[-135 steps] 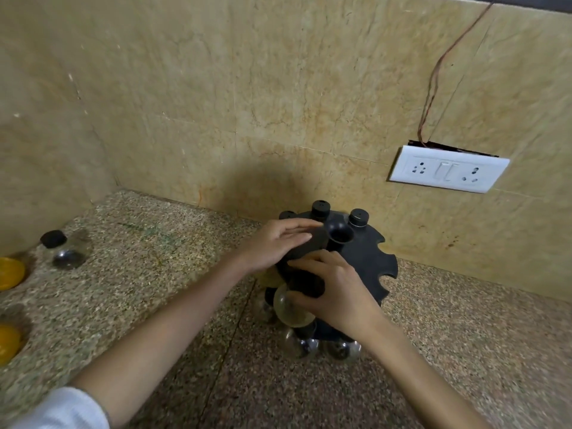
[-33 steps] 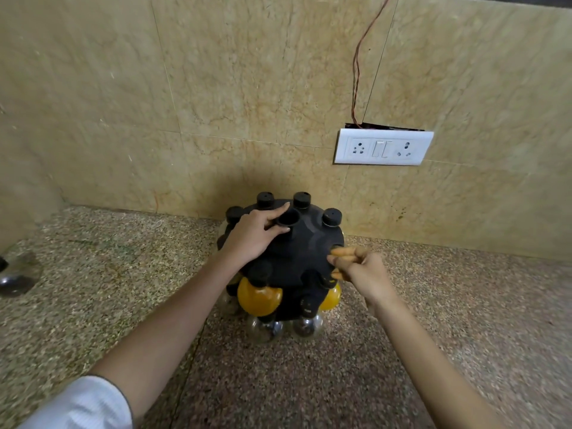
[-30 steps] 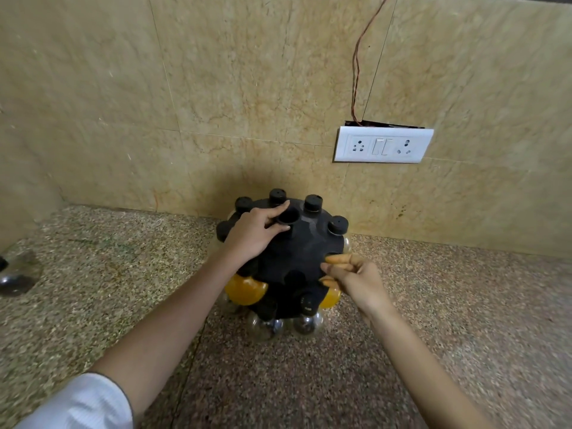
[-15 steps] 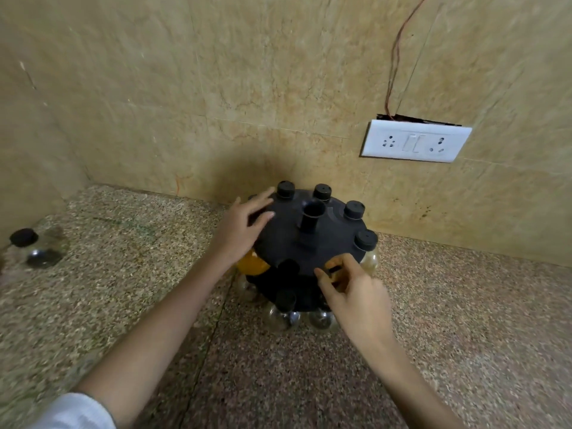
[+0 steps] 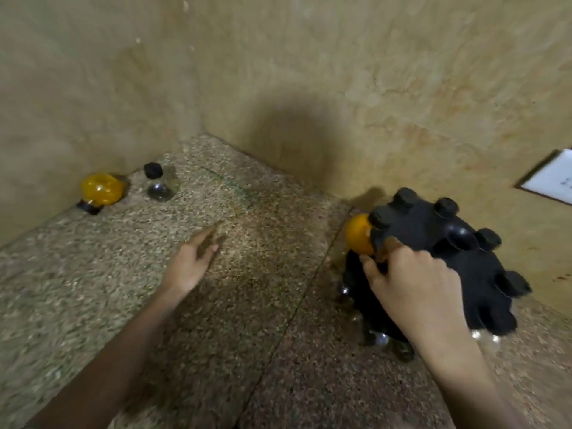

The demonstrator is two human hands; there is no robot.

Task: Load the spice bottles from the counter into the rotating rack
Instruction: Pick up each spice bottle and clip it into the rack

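The left hand is held out above the counter with fingers straight and loosely spread, nothing in it. The right hand is curled over the rim of the rotating rack, thumb below and fingers above, though the blur leaves it unclear whether the rim alone is gripped or also the neck of the loaded yellow bottle beside the fingertips

In the head view the rack is seen at three o'clock from the left hand, black caps ringed round its top disc and clear bottles hung beneath. Two bottles are yet to be loaded. A yellow bottle lies tipped with its cap at its seven o'clock, and a clear bottle is set just beside it at its three o'clock. Both are found at ten o'clock from the left hand, in the corner against the wall, well apart from the rack

The step in hand is judged to be the reach for the next bottle. The rack should be steadied by the right hand, with an empty slot turned to nine o'clock, toward the incoming hand. The clear bottle, being the nearer, is best taken first and gripped by the body, so that the neck is left free to be slid into a slot. The tipped yellow one may roll if nudged, so it should be closed on from above, not swept
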